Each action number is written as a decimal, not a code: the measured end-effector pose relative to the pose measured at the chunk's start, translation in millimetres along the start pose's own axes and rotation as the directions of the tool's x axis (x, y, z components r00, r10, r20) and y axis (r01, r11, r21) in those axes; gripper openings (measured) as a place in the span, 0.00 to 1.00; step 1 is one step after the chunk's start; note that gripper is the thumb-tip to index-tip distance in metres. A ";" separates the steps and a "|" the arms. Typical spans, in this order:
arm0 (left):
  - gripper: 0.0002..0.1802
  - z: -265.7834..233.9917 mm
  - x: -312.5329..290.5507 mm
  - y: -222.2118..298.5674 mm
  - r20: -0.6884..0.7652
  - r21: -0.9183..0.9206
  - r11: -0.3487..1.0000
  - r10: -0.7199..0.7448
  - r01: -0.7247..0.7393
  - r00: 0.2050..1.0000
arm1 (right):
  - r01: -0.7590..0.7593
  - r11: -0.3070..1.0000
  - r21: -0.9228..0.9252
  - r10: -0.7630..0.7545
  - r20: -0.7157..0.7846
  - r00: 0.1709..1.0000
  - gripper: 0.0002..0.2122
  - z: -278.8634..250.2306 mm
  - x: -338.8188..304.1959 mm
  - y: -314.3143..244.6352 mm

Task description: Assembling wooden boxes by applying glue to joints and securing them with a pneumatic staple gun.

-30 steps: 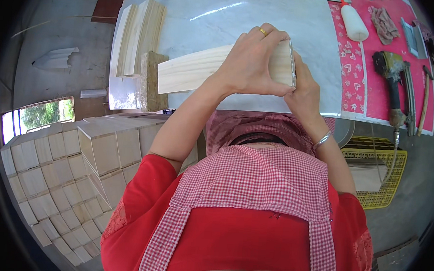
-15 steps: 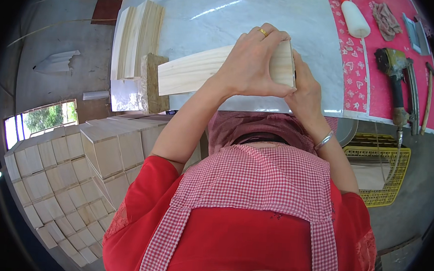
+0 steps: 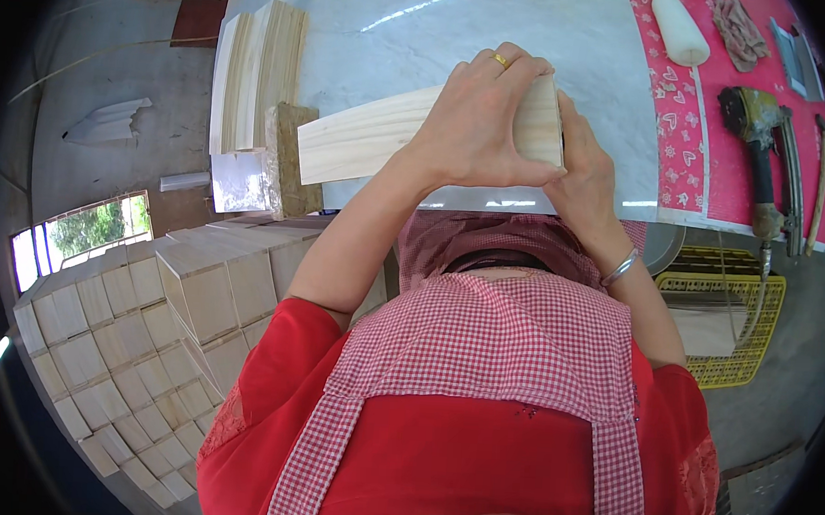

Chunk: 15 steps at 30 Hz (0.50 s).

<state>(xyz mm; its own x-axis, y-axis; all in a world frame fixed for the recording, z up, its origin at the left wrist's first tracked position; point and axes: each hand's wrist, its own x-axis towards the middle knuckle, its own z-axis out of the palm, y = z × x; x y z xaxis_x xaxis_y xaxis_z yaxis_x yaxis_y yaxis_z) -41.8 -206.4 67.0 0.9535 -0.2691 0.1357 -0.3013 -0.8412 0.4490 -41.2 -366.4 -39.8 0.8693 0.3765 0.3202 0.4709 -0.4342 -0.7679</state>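
Note:
A long, pale wooden box (image 3: pixel 368 132) lies slantwise over the near part of the table, its narrow end to the right. My left hand (image 3: pixel 480 121) spans its top near that end, thumb on the near edge and fingers over the far edge. Against the right end face, my right hand (image 3: pixel 587 169) is pressed, its fingers curled and partly hidden behind the box. Whatever lies between that palm and the end face cannot be made out.
Thin wooden boards (image 3: pixel 259 77) stand stacked at the table's left, beside a rough wood block (image 3: pixel 296 163). A nail gun (image 3: pixel 758 154), a white bottle (image 3: pixel 681 34) and a rag (image 3: pixel 741 34) lie on pink cloth. Stacked wooden boxes (image 3: pixel 118 354) fill the lower left; a yellow crate (image 3: pixel 733 372) stands right.
Both hands keep the same hold on the wooden box. The whole view has shifted very slightly; nothing has been taken up or let go.

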 end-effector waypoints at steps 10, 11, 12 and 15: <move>0.48 4.0 -1.5 0.8 -0.013 0.025 0.999 -0.035 0.036 0.999 | -0.144 0.925 0.352 0.069 0.217 0.974 0.44 -36.8 14.6 -8.0; 0.48 4.5 -1.8 1.4 -0.010 0.027 0.999 -0.037 0.037 0.999 | -0.132 0.918 0.374 0.042 0.238 0.970 0.45 -40.7 18.0 -10.1; 0.47 4.6 -1.2 1.8 -0.015 0.020 0.999 -0.037 0.037 0.999 | -0.119 0.911 0.396 0.015 0.257 0.966 0.46 -44.4 22.0 -12.2; 0.47 4.7 -1.4 1.6 -0.022 0.008 0.999 -0.043 0.044 0.999 | -0.135 0.897 0.422 0.003 0.299 0.954 0.46 -55.9 23.7 -18.7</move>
<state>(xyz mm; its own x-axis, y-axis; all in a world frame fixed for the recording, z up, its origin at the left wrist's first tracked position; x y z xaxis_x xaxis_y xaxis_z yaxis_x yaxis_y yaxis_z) -43.7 -209.5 63.3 0.9656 -0.2219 0.1355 -0.2595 -0.8559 0.4474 -21.0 -395.1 13.1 0.7859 0.6030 0.1371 0.2414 -0.0951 -0.9657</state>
